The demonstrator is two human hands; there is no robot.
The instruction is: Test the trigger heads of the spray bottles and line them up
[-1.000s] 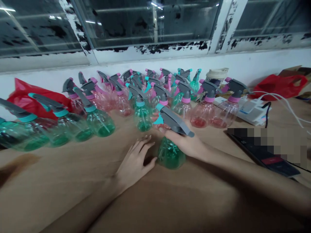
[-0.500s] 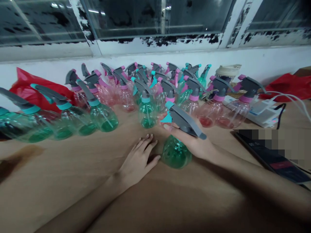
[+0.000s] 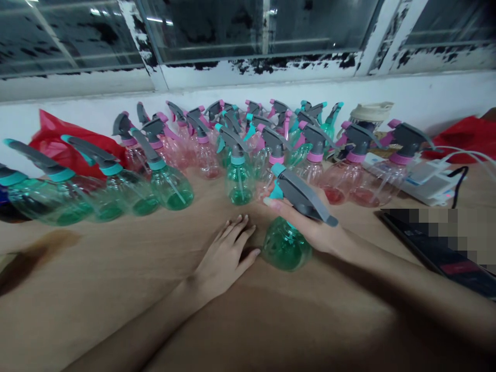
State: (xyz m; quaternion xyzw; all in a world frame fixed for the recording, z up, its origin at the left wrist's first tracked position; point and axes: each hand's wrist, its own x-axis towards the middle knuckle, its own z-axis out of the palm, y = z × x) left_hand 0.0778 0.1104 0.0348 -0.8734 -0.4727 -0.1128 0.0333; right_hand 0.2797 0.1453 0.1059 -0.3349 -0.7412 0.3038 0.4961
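My right hand [image 3: 315, 227] is wrapped round the neck of a green spray bottle [image 3: 287, 245], just under its grey and turquoise spray head [image 3: 306, 194]. The bottle stands about upright on the wooden table [image 3: 155, 274], and its neck is partly hidden by my fingers. Flat on the table to the left of it lies my left hand [image 3: 225, 258], fingers stretched and a little apart, the thumb close to the bottle's base. Another green spray bottle [image 3: 240, 186] stands just beyond my left fingertips.
Several pink spray bottles [image 3: 207, 157] and green ones [image 3: 172, 188] fill the back of the table. Red plastic bags [image 3: 73, 142] lie at both sides. A white power strip [image 3: 422, 181] with cables and a dark phone-like device [image 3: 430, 248] are on the right.
The whole view has shifted slightly, so everything appears a little further right. Both hands keep their places relative to the bottle, which is still held by the right one.
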